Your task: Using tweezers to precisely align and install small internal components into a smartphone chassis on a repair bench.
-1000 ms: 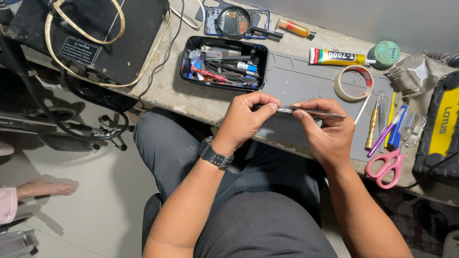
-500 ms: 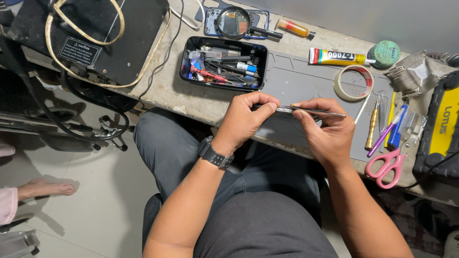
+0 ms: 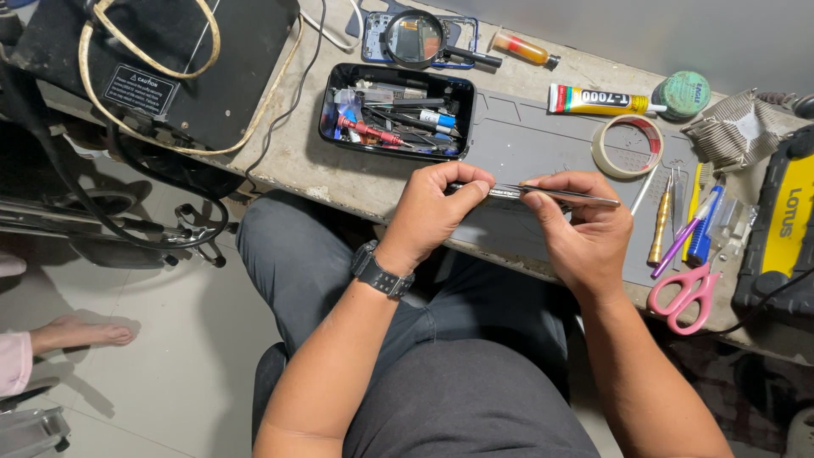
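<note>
Your left hand (image 3: 437,212) and right hand (image 3: 581,229) both pinch the thin metal tweezers (image 3: 551,194), each grip clamped on it, held level just above the grey mat (image 3: 526,144) at the tabletop (image 3: 288,161) edge, pink scissors (image 3: 682,293) nearby.

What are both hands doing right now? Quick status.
Left hand: closed, pinching the near end of the thin metal tweezers.
Right hand: closed, fingers gripping the same tweezers above the grey mat.
</note>
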